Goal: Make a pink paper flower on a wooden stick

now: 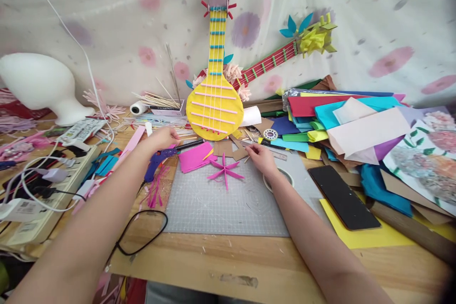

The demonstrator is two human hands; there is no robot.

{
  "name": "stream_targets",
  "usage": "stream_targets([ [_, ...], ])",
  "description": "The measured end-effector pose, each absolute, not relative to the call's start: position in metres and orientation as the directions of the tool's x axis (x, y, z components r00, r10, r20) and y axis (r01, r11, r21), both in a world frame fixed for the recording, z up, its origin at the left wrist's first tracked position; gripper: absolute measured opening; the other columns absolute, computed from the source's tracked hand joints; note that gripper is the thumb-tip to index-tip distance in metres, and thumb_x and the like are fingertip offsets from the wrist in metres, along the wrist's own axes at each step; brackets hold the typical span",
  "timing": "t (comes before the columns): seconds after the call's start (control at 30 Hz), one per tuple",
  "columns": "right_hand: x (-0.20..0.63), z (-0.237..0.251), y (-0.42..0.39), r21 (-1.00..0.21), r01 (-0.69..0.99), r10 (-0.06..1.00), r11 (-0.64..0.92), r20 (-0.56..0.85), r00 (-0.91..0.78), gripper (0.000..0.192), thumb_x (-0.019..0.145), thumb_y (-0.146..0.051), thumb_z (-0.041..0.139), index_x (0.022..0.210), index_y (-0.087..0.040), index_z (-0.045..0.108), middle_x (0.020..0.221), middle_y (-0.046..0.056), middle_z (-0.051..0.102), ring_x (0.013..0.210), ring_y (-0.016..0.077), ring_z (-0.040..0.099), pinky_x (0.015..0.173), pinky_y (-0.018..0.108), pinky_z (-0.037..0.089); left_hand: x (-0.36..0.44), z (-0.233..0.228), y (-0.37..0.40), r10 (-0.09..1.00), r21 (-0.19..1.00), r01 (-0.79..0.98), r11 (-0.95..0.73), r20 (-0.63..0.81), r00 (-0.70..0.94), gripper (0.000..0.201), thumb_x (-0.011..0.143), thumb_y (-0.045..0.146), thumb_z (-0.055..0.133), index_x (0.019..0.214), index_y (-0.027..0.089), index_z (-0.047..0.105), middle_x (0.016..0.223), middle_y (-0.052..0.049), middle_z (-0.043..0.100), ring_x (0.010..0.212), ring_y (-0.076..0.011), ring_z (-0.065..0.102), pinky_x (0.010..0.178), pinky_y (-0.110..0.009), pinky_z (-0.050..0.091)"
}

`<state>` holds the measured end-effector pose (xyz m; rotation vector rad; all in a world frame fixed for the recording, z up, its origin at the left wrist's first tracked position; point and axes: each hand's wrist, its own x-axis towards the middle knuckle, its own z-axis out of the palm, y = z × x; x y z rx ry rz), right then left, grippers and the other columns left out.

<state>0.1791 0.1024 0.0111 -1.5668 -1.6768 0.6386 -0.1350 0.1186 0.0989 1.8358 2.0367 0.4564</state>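
My left hand is just above the blue glue gun, beside the yellow paper instrument. Its fingers are curled together, and what they hold, if anything, is hidden. To the right, over the far part of the grey cutting mat, the fingertips of my right hand are pinched together. A thin, tiny piece shows below them, too small to name. Between the hands a magenta paper star with several thin arms lies on the mat. Magenta paper sheets and brown cardboard pieces are behind it.
A tape roll lies under my right forearm. At right are a black phone and piled coloured paper. The yellow paper instrument stands at the back. A power strip with cables and a white foam head occupy the left.
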Motion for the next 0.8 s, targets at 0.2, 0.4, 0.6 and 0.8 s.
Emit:
stream_targets([
  [0.2, 0.146, 0.03, 0.091, -0.841, 0.483, 0.967, 0.245, 0.173, -0.189, 0.028, 0.077, -0.037, 0.05, 0.097, -0.021, 0.061, 0.077, 0.002, 0.065, 0.066, 0.0141, 0.056, 0.062, 0.026, 0.041, -0.08, 0.098, 0.084, 0.97, 0.481, 0.857, -0.183, -0.052, 0.236, 0.016, 0.075, 0.025, 0.048, 0.071, 0.018, 0.062, 0.072, -0.001, 0.064, 0.066, -0.014, 0.055, 0.061, -0.025, 0.04],
  [0.4, 0.115, 0.041, 0.085, -0.832, 0.463, 0.937, 0.305, 0.176, -0.301, 0.019, 0.076, -0.036, 0.052, 0.077, -0.02, 0.061, 0.076, 0.002, 0.063, 0.066, 0.013, 0.053, 0.06, 0.024, 0.038, -0.058, 0.066, 0.065, 0.97, 0.608, 0.766, -0.209, 0.031, 0.241, 0.02, 0.078, 0.026, 0.044, 0.067, 0.019, 0.059, 0.069, 0.0, 0.062, 0.067, -0.0142, 0.055, 0.06, -0.024, 0.039],
  [0.6, 0.121, 0.037, 0.083, -0.739, 0.622, 0.96, 0.259, 0.124, -0.252, 0.034, 0.081, -0.043, 0.043, 0.059, -0.021, 0.055, 0.054, 0.0, 0.054, 0.055, 0.0134, 0.047, 0.052, 0.025, 0.03, -0.061, 0.028, 0.064, 0.986, 0.748, 0.654, -0.111, 0.167, -0.023, 0.021, 0.081, 0.032, 0.044, 0.079, 0.019, 0.06, 0.078, -0.002, 0.065, 0.072, -0.0149, 0.057, 0.068, -0.027, 0.043],
  [0.8, 0.133, 0.034, 0.081, -0.792, 0.568, 0.961, 0.224, 0.084, -0.263, 0.039, 0.084, -0.047, 0.034, 0.062, -0.022, 0.054, 0.046, -0.002, 0.051, 0.051, 0.0127, 0.049, 0.055, 0.025, 0.034, -0.059, 0.003, 0.054, 0.959, 0.796, 0.593, -0.123, 0.25, -0.136, 0.021, 0.081, 0.033, 0.044, 0.083, 0.018, 0.059, 0.085, -0.005, 0.064, 0.08, -0.0156, 0.057, 0.075, -0.028, 0.044],
])
